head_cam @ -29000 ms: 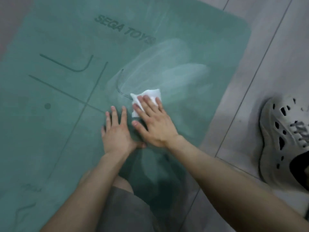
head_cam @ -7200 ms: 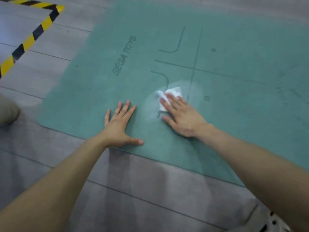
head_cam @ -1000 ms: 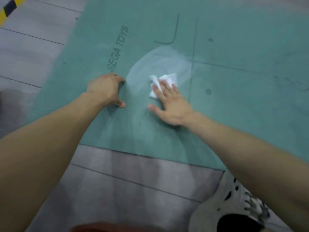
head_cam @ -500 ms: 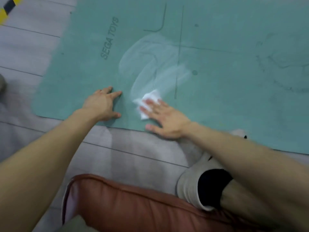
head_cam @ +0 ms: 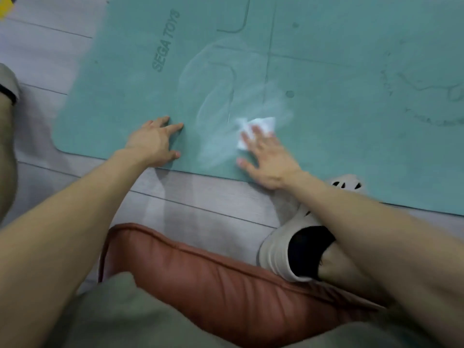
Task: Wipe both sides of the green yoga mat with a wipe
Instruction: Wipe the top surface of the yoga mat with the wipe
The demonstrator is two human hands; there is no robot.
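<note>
Flat-fingered, right hand (head_cam: pixel 270 159) presses wipe (head_cam: pixel 258 126) on green yoga mat (head_cam: pixel 351 121); left hand (head_cam: pixel 153 141) braces

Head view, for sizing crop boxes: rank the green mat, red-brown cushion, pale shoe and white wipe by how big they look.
1. green mat
2. red-brown cushion, nearer the camera and partly covered
3. pale shoe, partly hidden
4. white wipe

The floor (head_cam: pixel 200 202) was pale grey planks with thin dark seams running across the frame. Soft light left blurred shadows on the boards at centre and left. A reddish-brown leather cushion (head_cam: pixel 200 267) with a piped edge lay at lower centre. A yellow patch (head_cam: pixel 4 7) showed in the upper left corner. A beige shape (head_cam: pixel 7 84) with a dark band sat at the left edge, too cropped to identify.
</note>
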